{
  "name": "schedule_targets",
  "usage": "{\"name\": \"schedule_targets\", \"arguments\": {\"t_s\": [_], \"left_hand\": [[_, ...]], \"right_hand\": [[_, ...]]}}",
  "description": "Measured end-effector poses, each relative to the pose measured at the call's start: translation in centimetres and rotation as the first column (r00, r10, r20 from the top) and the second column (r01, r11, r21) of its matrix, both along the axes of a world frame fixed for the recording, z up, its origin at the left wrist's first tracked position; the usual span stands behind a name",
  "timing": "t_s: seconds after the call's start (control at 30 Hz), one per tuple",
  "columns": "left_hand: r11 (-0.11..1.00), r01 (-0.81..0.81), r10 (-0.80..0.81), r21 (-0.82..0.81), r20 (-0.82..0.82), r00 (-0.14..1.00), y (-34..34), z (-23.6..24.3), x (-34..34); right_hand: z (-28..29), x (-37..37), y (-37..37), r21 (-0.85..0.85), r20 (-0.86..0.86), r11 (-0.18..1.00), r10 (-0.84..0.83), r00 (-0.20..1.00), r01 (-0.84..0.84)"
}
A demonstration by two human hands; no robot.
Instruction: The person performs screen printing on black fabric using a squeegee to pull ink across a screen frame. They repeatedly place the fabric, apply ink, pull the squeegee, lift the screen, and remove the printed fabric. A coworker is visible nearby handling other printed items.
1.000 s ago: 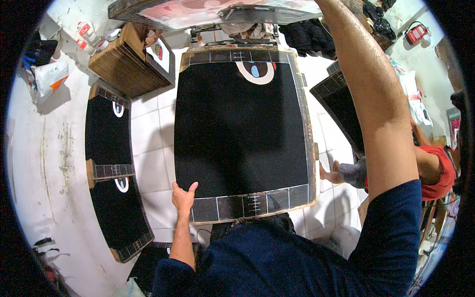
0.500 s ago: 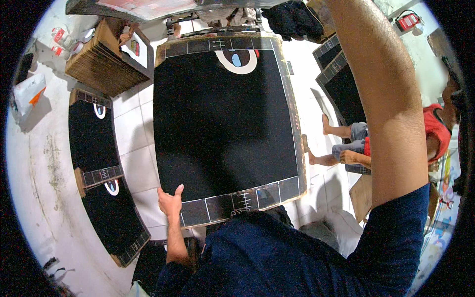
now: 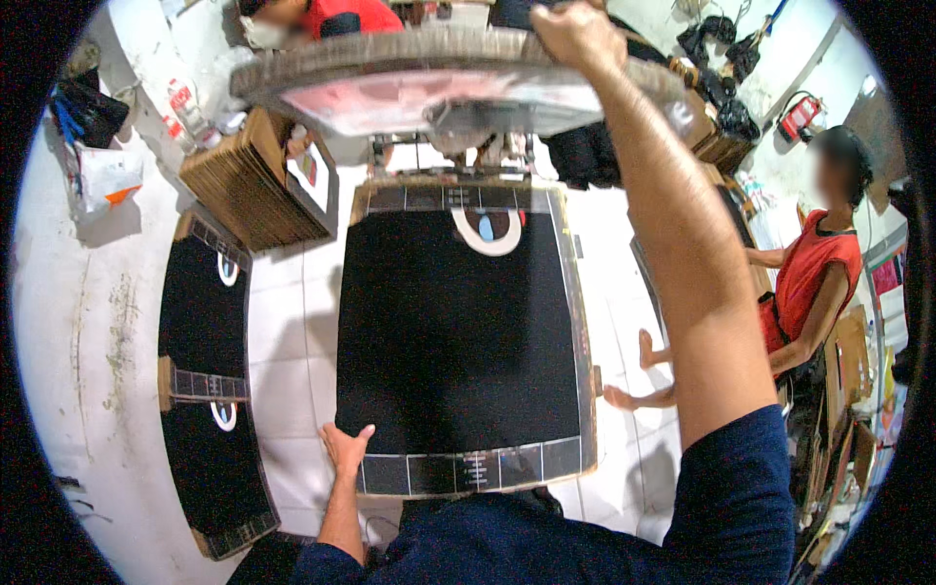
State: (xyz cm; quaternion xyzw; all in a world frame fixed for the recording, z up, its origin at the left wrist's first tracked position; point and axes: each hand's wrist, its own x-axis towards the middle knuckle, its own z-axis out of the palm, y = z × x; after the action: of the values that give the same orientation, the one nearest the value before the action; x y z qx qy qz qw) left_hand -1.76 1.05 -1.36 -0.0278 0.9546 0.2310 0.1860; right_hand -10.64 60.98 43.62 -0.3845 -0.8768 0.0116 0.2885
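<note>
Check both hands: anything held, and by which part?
Right hand grips the raised grey screen frame at its upper edge. Left hand lies flat on the near-left corner of the large black printed sheet, no grip.

Premises: a small printing workshop. A large black-printed cardboard sheet (image 3: pixel 458 341) lies on a press bed beneath a raised flat printing frame (image 3: pixel 439 88). Further black printed sheets (image 3: pixel 205 390) are spread on the white tiled floor (image 3: pixel 292 322) to the left. A stack of brown corrugated cardboard (image 3: pixel 244 185) stands at the far left corner. A red fire extinguisher (image 3: pixel 797 115) hangs on the wall.
</note>
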Motion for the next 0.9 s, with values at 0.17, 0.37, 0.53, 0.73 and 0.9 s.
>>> {"name": "schedule_targets", "arguments": {"t_s": [0.17, 0.37, 0.53, 0.73, 0.9], "left_hand": [[0.992, 0.122, -0.124, 0.021, 0.128, 0.984, -0.4, -0.6, -2.5], [0.797, 0.219, -0.061, 0.562, -0.286, 0.956, 9.4, 12.0, -9.0], [-0.178, -0.215, 0.076, 0.960, 0.232, 0.970, 16.2, 17.4, -11.3], [0.272, -0.755, 0.258, 0.596, 0.711, 0.654, 14.1, 5.5, -8.5], [0.782, -0.514, 0.212, 0.352, 0.626, 0.751, 10.9, 3.3, -7.4]], "right_hand": [[-1.7, 3.7, -4.0, -0.143, -0.114, 0.990, -0.007, 0.993, -0.009], [-10.0, 9.8, -8.9, 0.083, -0.287, 0.979, 0.202, 0.936, -0.186], [-23.9, 16.7, -14.4, 0.164, -0.293, 0.956, 0.284, 0.913, -0.245], [-35.9, 20.9, -16.9, -0.235, -0.209, 0.898, 0.328, 0.921, -0.373], [-37.9, 13.3, -7.0, -0.113, -0.114, 0.932, 0.331, 0.937, -0.344]]}}
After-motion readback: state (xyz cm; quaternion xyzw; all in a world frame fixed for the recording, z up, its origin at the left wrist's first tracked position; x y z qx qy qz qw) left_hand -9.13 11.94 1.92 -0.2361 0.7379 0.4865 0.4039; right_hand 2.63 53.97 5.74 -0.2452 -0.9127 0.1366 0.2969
